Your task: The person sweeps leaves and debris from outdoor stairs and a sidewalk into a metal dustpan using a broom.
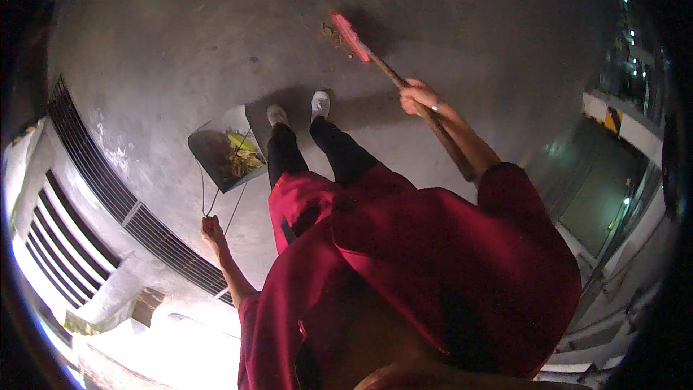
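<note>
My right hand point(420, 97) is wrapped round the wooden stick of a broom point(390, 72), and the stick's upper end runs back along my forearm. Its red-pink broom head point(349, 35) rests on the floor ahead of me, beside a small scatter of dry leaves point(329, 33). Down at the left, my left hand point(211, 227) is closed on the thin wire handle point(203, 186) of a dustpan point(207, 150). The dustpan stands by my left foot and holds a heap of brown dry leaves point(244, 166) with a yellow-green leaf point(240, 141) on top.
Grey concrete floor point(180, 43) spreads around my feet. A long drain grate point(94, 152) curves along the left, beside a white slatted railing point(65, 245). At the right are a low kerb with yellow and black marking point(612, 120) and a greenish panel point(599, 206).
</note>
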`<act>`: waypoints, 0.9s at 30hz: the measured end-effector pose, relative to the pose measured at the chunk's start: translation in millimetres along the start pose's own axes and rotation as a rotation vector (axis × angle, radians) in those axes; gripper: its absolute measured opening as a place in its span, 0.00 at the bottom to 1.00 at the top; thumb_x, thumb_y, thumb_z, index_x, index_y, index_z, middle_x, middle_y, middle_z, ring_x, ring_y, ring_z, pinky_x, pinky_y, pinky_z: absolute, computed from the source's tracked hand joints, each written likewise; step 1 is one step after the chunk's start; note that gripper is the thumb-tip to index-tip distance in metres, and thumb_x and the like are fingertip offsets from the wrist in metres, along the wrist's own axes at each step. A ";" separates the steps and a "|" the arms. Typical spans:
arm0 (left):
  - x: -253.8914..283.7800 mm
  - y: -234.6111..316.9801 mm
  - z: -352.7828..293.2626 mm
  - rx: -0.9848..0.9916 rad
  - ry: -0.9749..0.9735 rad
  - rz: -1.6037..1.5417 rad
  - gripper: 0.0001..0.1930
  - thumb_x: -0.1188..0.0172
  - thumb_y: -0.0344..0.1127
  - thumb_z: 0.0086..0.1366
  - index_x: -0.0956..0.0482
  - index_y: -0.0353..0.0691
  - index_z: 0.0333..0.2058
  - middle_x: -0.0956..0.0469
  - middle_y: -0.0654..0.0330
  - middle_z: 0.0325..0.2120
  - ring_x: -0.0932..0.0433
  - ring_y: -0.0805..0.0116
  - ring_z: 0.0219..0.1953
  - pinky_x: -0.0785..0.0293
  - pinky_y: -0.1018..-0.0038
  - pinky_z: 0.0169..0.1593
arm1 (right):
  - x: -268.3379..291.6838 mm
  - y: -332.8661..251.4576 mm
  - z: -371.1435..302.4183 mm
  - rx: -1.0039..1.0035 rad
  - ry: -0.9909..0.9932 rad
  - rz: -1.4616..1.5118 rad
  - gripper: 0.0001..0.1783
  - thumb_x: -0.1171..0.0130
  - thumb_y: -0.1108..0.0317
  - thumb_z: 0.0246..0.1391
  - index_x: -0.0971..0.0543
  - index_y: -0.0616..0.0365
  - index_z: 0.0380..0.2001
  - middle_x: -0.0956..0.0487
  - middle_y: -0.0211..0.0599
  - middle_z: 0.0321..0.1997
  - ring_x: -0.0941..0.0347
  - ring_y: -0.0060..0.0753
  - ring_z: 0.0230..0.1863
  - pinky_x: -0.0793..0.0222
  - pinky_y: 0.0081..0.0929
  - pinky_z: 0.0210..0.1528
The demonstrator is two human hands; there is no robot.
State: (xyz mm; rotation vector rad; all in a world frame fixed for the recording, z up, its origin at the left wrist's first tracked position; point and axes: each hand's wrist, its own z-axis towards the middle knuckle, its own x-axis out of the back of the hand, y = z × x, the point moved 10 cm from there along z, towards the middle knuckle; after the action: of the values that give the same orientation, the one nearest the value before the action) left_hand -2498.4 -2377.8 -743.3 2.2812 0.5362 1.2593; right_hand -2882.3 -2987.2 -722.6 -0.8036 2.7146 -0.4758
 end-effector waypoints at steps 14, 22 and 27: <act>-11.1 -13.0 30.4 0.187 0.206 -0.039 0.10 0.41 0.34 0.56 0.30 0.35 0.23 0.32 0.61 0.14 0.36 0.73 0.18 0.37 0.74 0.25 | -246.4 -245.3 114.1 0.291 -0.098 -1.249 0.35 0.58 0.68 0.57 0.58 0.54 0.65 0.37 0.29 0.18 0.37 0.22 0.15 0.38 0.26 0.16; 10.4 -36.3 -15.0 0.447 0.188 -0.213 0.10 0.42 0.34 0.56 0.31 0.34 0.23 0.32 0.60 0.15 0.36 0.68 0.19 0.37 0.69 0.25 | -438.7 -303.1 332.0 0.518 0.163 -1.659 0.31 0.67 0.41 0.57 0.41 0.46 0.59 0.27 0.39 0.22 0.30 0.37 0.26 0.32 0.38 0.33; 12.3 -11.1 -18.5 0.535 0.147 -0.399 0.12 0.43 0.37 0.58 0.33 0.38 0.22 0.36 0.66 0.12 0.39 0.76 0.14 0.43 0.76 0.18 | -353.4 -261.1 246.1 0.692 0.059 -1.522 0.30 0.66 0.42 0.58 0.37 0.48 0.56 0.25 0.49 0.28 0.27 0.49 0.32 0.34 0.41 0.43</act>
State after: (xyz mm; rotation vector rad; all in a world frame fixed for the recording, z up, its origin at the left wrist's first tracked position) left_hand -2509.3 -2358.1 -732.9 2.3177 1.4500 1.1804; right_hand -2387.4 -3052.0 -789.4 -2.3670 1.2061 -1.5200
